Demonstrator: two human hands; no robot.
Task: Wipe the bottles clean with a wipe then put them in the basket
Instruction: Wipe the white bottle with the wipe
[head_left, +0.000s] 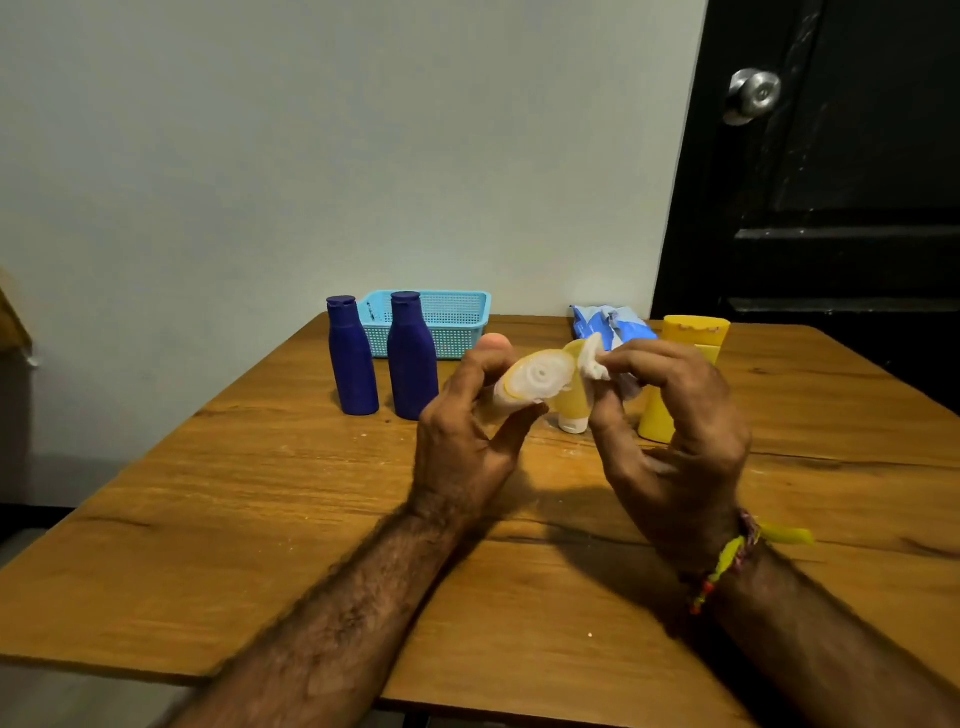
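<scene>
Pale yellow bottle (524, 384) held cap-toward-camera in closed left hand (467, 436); right hand (670, 415) pinches wipe (595, 358) at its cap; basket (441, 317) far left looks empty; four bottles seemingly unwiped.

We see a dimly lit room, with soft shadows of the forearms falling on the brown wooden surface (208, 519). Wide-angle distortion bends the edges, and the black door (831, 208) loses detail in darkness.

The left hand (467, 431) grips a small yellow tube (530, 382), white cap toward the camera; at its 3 o'clock the right hand (670, 415) pinches a wipe (595, 358) beside the cap.
</scene>
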